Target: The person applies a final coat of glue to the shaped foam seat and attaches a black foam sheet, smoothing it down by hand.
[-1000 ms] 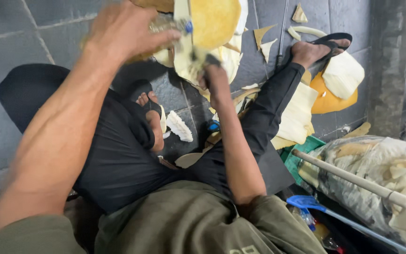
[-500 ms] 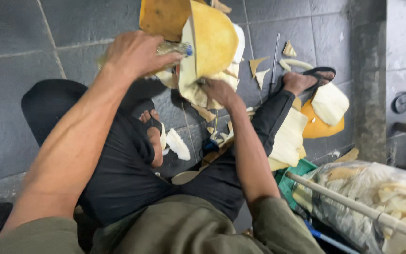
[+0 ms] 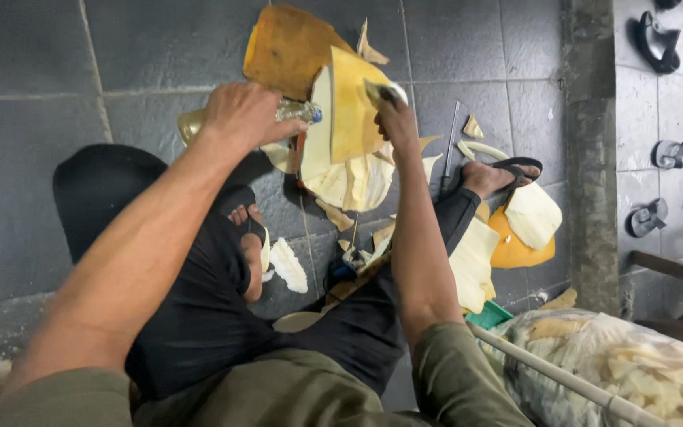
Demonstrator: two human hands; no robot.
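Coconut [image 3: 349,119], yellow-husked, stands on the tiled floor [image 3: 41,103] between my legs. My left hand [image 3: 243,115] has its fingers closed on it; my right hand [image 3: 393,119] grips a blade [image 3: 377,88] against its cut face

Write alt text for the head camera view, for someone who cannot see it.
Seen from above, a seated person's left hand steadies a big yellow-orange husked fruit on a grey tiled floor while the right hand presses a blade into it. Pale peelings lie around the person's sandalled feet, and a clear bag of cut pieces sits at lower right.
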